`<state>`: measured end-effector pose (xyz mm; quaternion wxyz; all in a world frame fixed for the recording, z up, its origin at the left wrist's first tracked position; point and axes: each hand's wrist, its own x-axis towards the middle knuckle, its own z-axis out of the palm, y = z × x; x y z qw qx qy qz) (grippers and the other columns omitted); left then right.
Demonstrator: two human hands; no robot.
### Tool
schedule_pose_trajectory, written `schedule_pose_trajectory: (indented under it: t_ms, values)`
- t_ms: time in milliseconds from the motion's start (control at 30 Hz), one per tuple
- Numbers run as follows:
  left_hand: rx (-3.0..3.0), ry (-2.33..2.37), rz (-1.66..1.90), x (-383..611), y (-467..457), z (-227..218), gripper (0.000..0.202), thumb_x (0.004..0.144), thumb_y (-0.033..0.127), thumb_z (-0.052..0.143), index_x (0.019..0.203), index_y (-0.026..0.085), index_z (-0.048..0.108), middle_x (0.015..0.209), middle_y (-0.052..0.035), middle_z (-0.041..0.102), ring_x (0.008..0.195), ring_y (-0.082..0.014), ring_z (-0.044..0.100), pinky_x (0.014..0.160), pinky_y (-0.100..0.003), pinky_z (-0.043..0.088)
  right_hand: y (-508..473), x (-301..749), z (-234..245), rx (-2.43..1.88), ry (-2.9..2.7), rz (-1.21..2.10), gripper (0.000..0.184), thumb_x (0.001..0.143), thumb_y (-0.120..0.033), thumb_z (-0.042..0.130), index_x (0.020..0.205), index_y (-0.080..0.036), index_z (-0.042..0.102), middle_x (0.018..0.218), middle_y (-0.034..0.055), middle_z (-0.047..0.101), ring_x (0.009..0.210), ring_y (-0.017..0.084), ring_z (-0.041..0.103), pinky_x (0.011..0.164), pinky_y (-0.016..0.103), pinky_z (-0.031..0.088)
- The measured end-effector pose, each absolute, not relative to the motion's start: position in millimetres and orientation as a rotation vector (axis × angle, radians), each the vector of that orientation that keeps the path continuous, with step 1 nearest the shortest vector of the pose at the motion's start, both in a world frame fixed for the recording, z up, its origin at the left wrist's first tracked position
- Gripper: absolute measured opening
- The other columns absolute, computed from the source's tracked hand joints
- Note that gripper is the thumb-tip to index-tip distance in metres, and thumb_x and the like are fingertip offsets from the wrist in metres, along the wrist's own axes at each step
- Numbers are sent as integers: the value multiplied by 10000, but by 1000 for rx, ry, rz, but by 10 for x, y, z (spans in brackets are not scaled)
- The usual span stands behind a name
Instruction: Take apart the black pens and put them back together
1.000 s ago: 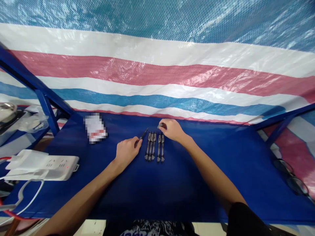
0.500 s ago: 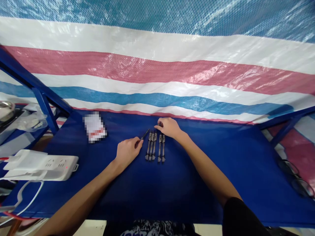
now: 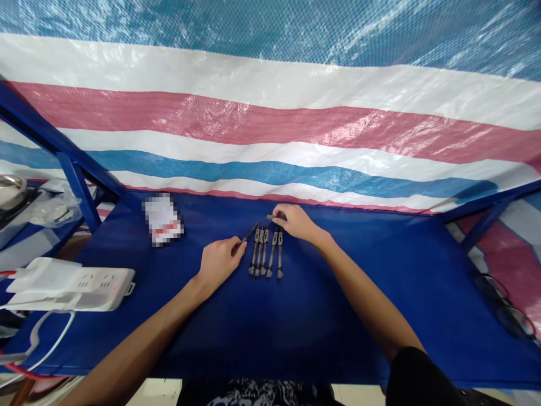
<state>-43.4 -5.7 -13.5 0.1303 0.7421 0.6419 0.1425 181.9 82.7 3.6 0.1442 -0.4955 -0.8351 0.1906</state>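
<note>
Several dark pens lie side by side, pointing away from me, on the blue table. My left hand rests on the cloth just left of them, fingers curled round a thin dark pen refill that sticks out toward the pens' far ends. My right hand is at the far end of the row, its fingers pinched on a small grey pen cap above the right-hand pens.
A white packet with red print lies at the back left of the table. A white power strip with cables sits at the left edge. Black glasses lie at the right edge. A striped tarp hangs behind.
My right hand has shifted slightly at the far end of the pens, and one right-hand pen now lies a little slanted. The left hand stays put with the refill.
</note>
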Motion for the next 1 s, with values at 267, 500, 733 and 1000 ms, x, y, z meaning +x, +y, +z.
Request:
schedule_pose_trajectory:
  t_ms: [267,500,733,1000]
  values:
    - [2158,1858,432,-434,-39,-162,321,908,415,453,774,208,658,645,7,648,614,-140,576,557,-245,278,495,1842,330,-736,-1784,1264,173,824,-326,652,902,-183,596,835,42,680,703,148,667,651,291,537]
    - [2135,1848,437,-418,-46,-149,328,910,412,447,771,202,657,652,4,652,612,-135,570,559,-240,284,682,1788,230,-1064,-1883,913,116,835,-269,613,881,-168,647,766,22,665,592,108,546,592,257,457]
    - [2129,1830,443,-438,-38,-159,332,911,416,442,778,204,659,654,1,653,612,-136,571,561,-237,285,923,1663,18,-1219,-2076,585,100,814,-132,571,845,-156,662,885,62,646,776,160,594,751,298,467]
    - [2149,1822,454,-449,-27,-177,345,911,416,435,762,202,661,628,1,635,590,-132,557,557,-241,280,667,1634,195,-900,-1995,735,150,859,-284,581,984,-208,612,873,34,694,758,163,640,774,319,507]
